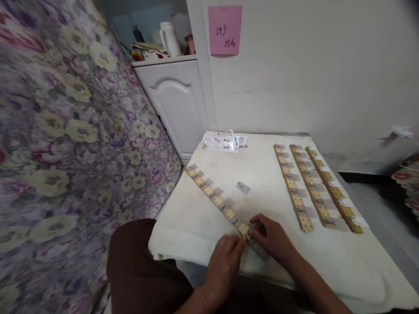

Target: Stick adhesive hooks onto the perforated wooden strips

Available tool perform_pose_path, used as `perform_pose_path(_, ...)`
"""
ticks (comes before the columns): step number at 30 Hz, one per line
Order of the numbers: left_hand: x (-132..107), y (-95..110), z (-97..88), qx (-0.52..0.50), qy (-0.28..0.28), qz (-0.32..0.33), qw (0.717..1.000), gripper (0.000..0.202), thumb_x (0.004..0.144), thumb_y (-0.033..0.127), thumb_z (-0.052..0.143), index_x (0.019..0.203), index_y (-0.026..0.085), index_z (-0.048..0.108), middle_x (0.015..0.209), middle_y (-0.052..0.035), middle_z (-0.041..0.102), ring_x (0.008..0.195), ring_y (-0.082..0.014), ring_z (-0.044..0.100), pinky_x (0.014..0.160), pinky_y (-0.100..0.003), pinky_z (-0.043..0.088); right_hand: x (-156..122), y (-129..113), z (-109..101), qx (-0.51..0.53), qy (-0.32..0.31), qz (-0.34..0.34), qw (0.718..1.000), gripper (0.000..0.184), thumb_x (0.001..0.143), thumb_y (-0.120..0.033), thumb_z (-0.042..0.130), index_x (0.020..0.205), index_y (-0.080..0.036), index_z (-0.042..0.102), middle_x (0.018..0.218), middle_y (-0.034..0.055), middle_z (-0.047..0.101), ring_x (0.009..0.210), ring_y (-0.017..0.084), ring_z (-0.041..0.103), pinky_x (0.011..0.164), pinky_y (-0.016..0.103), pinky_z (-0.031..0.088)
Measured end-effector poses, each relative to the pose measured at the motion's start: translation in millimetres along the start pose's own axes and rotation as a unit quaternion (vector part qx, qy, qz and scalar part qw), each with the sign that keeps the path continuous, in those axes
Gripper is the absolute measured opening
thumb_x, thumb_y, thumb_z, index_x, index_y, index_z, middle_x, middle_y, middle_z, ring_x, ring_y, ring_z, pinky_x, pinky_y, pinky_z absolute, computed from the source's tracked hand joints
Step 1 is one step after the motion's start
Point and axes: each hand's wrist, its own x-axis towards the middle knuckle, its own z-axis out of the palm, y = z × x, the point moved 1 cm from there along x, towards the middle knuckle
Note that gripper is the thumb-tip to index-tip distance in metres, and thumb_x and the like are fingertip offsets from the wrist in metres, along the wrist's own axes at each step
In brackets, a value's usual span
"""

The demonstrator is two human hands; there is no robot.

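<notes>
A long wooden strip (214, 198) with small holes slants across the white-covered table. Several small metal hooks with clear plastic tags sit along it. Near the strip's close end, my left hand (225, 259) is closed, its fingertips pressing on the wood's edge. My right hand (271, 237) bends over the same end from the right, thumb and finger pinched at a small metal hook (248, 237) on the strip. The fingers partly hide that hook. A loose metal hook with a clear tag (243, 187) lies on the cloth to the right of the strip.
Three similar strips lie on the right: one (293, 192), a middle one (310, 185) and one with white tags (332, 185). Clear packaging (221, 143) with hooks rests at the back edge. A floral curtain (81, 131) hangs on the left, beside a white cabinet (176, 100).
</notes>
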Motion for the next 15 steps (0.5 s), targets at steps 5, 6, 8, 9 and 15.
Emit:
perform_pose_path(5, 1.5, -0.6, -0.6, 0.008, -0.012, 0.005, 1.0, 0.034, 0.096, 0.018, 0.035, 0.126, 0.015, 0.05, 0.09, -0.0085, 0.06, 0.081, -0.0185, 0.053, 0.069, -0.034, 0.05, 2.9, 1.9, 0.4, 0.011, -0.007, 0.019, 1.0, 0.02, 0.073, -0.028, 0.062, 0.092, -0.021, 0.062, 0.07, -0.0004, 0.064, 0.065, 0.016, 0.057, 0.062, 0.027, 0.04)
perform_pose_path(6, 1.5, -1.1, -0.2, 0.011, -0.014, 0.007, 1.0, 0.034, 0.096, 0.019, 0.036, 0.126, 0.015, 0.05, 0.091, -0.0084, 0.06, 0.081, -0.0185, 0.053, 0.069, -0.034, 0.05, 3.1, 2.2, 0.7, 0.013, -0.007, 0.02, 1.0, 0.02, 0.073, -0.028, 0.062, 0.091, -0.021, 0.062, 0.07, -0.0004, 0.064, 0.065, 0.016, 0.057, 0.062, 0.027, 0.04)
perform_pose_path(8, 1.1, -2.2, 1.0, 0.021, -0.019, 0.006, 1.0, 0.033, 0.095, 0.018, 0.037, 0.126, 0.015, 0.05, 0.092, -0.0082, 0.06, 0.082, -0.0186, 0.052, 0.07, -0.034, 0.05, 3.4, 2.6, 1.3, 0.016, -0.009, 0.022, 1.0, 0.02, 0.072, -0.027, 0.062, 0.091, -0.021, 0.062, 0.07, -0.0008, 0.064, 0.065, 0.015, 0.057, 0.062, 0.026, 0.04)
perform_pose_path(9, 0.6, -2.8, 1.5, 0.025, -0.02, 0.005, 0.999, 0.033, 0.095, 0.018, 0.038, 0.126, 0.015, 0.05, 0.092, -0.008, 0.06, 0.082, -0.0186, 0.052, 0.07, -0.034, 0.05, 3.5, 2.8, 1.4, 0.017, -0.01, 0.023, 1.0, 0.021, 0.071, -0.027, 0.063, 0.091, -0.021, 0.062, 0.069, -0.0009, 0.064, 0.065, 0.015, 0.057, 0.062, 0.026, 0.04)
perform_pose_path(15, -3.2, -5.1, 2.8, 0.008, -0.012, 0.009, 1.0, 0.04, 0.093, 0.013, 0.037, 0.131, 0.019, 0.046, 0.094, -0.0074, 0.059, 0.084, -0.0184, 0.052, 0.071, -0.034, 0.05, 2.8, 6.5, -1.4, 0.059, -0.014, -0.004, 0.998, 0.028, 0.075, -0.034, 0.061, 0.097, -0.018, 0.062, 0.07, -0.0005, 0.062, 0.065, 0.016, 0.057, 0.062, 0.027, 0.042)
